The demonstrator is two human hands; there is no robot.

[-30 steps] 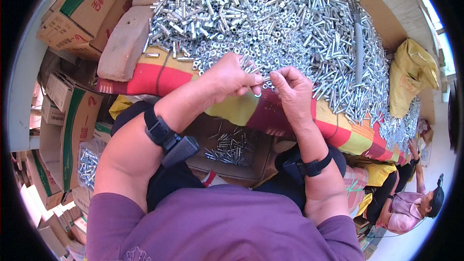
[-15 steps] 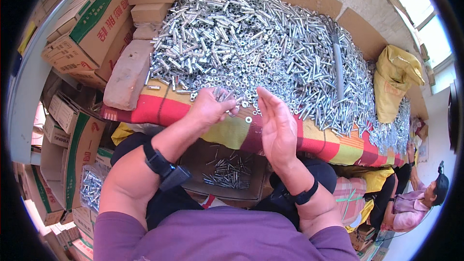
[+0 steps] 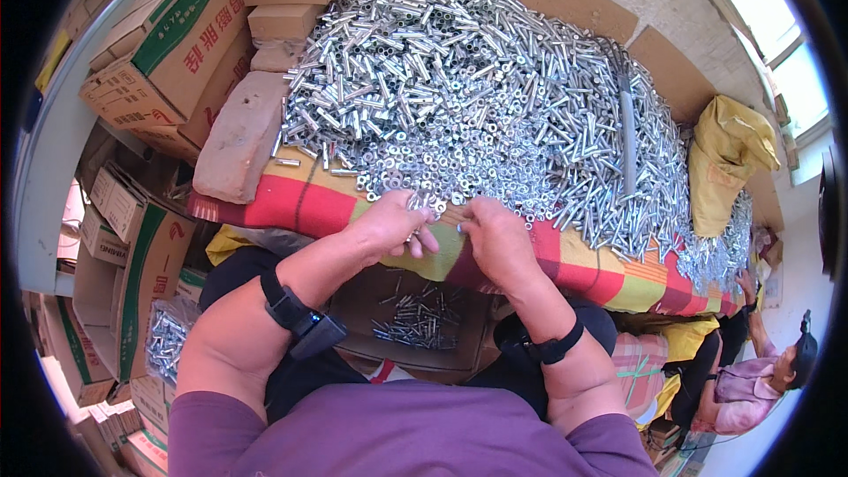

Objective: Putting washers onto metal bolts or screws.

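My left hand (image 3: 396,223) is curled, palm partly up, around several small silver metal fasteners (image 3: 419,204); its fingers hide part of them. To its right, my right hand (image 3: 496,243) is closed, thumb and fingertips together at the cloth's edge. Whether anything sits in that pinch cannot be made out. Just beyond both hands, loose washers and nuts (image 3: 459,163) spread over the checked cloth (image 3: 318,203). Behind them rises a big heap of metal sleeves (image 3: 397,62), with bolts (image 3: 579,146) on its right side.
Below the table edge is an open carton (image 3: 353,314) with loose bolts (image 3: 415,318) in it. A stone block (image 3: 238,137) borders the heap on the left, near stacked cartons (image 3: 177,53). A yellow sack (image 3: 726,155) lies at right; another person (image 3: 751,380) sits beyond it.
My right hand has gone from upright with fingers stretched out to lowered and closed at the cloth's edge. My left hand, still holding fasteners, has moved slightly nearer to me.
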